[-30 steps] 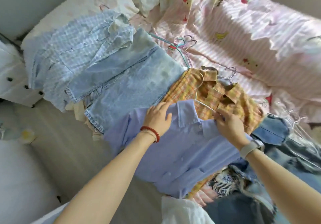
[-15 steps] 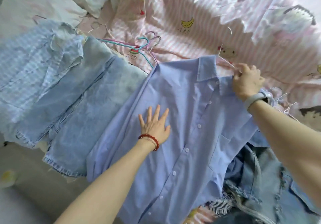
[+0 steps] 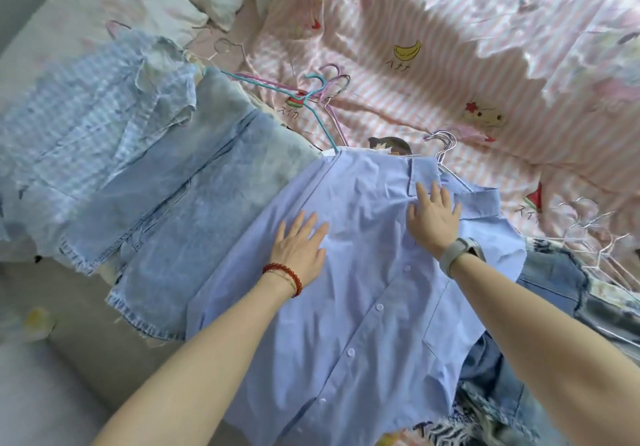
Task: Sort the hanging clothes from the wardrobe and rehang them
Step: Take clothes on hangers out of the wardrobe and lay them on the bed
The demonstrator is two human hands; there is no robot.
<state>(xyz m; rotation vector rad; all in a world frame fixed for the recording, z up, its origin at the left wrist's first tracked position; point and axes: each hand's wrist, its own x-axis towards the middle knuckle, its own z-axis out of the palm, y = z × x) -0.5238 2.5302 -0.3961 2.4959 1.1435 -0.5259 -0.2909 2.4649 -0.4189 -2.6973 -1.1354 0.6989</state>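
Blue shirt, two flat hands, perhaps three hangers

Two hands, left and right, both flat on one lilac-blue shirt. One checked shirt at far left. Light denim beside it, piece count unclear. Darker denim heaped at right, number unclear. Several coloured hangers bunched together, several white ones tangled at right; exact counts unclear. One bracelet, one watch. One striped sheet.
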